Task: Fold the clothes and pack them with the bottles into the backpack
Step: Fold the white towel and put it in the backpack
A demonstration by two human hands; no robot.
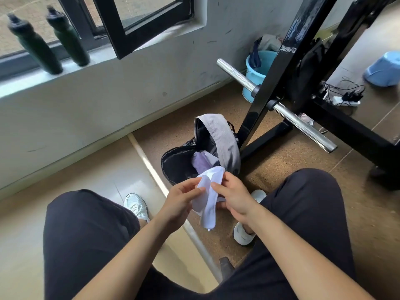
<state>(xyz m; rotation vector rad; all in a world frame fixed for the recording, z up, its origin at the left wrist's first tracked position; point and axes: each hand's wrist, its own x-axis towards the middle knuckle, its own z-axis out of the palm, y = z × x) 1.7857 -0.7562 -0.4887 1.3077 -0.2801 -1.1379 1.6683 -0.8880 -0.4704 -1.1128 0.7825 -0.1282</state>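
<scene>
both hands, left hand (180, 197) and right hand (232, 194), pinch a white sock (207, 204) just above the open backpack (225, 144) by the rack's leg (257, 105).

The cloth (208, 195) was plain white. The backpack (225, 144) was grey outside with a black lining, and the garment (200, 162) in it was pale lilac. The bottles (35, 44) were dark green with black caps. The trousers (86, 234) were very dark, the shoes (136, 205) white, the bucket (259, 68) light blue. The floor (281, 169) was speckled brown, the rack (272, 72) glossy black.
</scene>
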